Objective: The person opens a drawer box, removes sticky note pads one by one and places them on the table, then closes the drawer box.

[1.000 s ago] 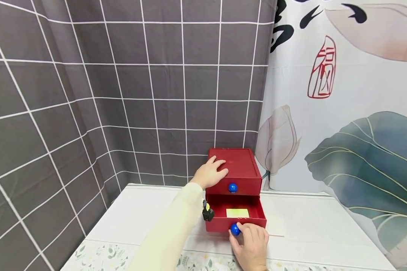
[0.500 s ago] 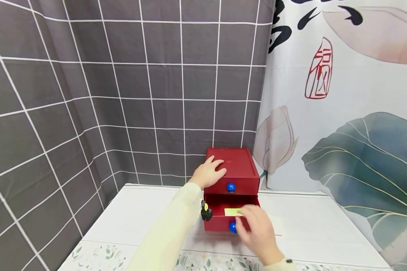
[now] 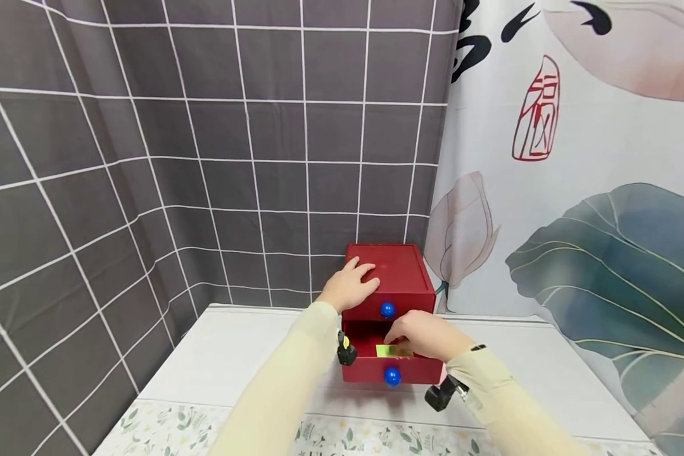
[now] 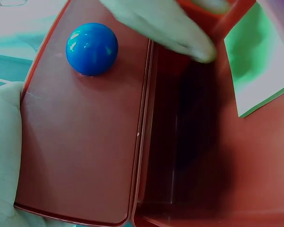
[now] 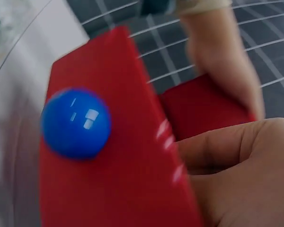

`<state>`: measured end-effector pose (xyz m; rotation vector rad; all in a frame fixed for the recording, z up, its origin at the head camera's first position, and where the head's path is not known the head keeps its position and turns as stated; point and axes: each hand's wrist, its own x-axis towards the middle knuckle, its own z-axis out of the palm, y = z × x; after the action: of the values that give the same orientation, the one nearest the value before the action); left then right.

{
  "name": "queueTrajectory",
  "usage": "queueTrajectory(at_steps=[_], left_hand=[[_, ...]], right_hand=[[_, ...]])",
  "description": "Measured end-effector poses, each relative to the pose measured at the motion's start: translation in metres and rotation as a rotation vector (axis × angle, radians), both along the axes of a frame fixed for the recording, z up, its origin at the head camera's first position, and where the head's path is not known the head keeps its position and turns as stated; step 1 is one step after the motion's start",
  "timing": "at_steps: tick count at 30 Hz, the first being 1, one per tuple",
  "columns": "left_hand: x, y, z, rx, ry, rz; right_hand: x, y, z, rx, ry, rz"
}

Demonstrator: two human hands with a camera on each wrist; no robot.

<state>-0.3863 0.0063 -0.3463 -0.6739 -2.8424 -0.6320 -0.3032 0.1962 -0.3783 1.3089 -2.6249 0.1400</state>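
A small red cabinet [image 3: 401, 269] has two drawers with blue knobs. My left hand [image 3: 348, 289] lies on its top near the left edge, fingers spread. The upper drawer is closed; its knob [image 4: 92, 49] fills part of the left wrist view. Below it, the lower drawer [image 3: 359, 370] is pulled out, with a yellow-green sticky note pad [image 3: 384, 351] inside. My right hand [image 3: 427, 333] reaches down into this drawer. In the left wrist view its blurred fingers [image 4: 175, 33] are extended beside the pad, apart from it. The lower knob [image 5: 76, 124] is free of both hands.
The cabinet stands on a white tabletop [image 3: 251, 354] with a floral front strip [image 3: 173, 424]. Close behind and to the left hangs a dark grid-patterned curtain [image 3: 273, 234]; a lotus-printed cloth [image 3: 479, 253] hangs at the right. Each wrist carries a black camera.
My right hand has let go of the lower knob, risen over the drawer front and dipped into the drawer over the pad. The left hand stays on the cabinet top.
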Motion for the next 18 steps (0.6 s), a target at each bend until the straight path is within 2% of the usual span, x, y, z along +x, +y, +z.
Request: queueTrajectory(at_steps=[3, 7, 18], left_hand=[[0.000, -0.002, -0.001, -0.005, -0.001, 0.008], [0.003, -0.001, 0.000, -0.002, 0.002, -0.002], [0.004, 0.001, 0.002, 0.002, 0.006, 0.001]], right_hand=[[-0.007, -0.002, -0.005, 0.039, -0.080, -0.008], [-0.010, -0.002, -0.012, 0.059, -0.108, -0.018], [-0.012, -0.005, -0.019, 0.137, -0.004, -0.060]])
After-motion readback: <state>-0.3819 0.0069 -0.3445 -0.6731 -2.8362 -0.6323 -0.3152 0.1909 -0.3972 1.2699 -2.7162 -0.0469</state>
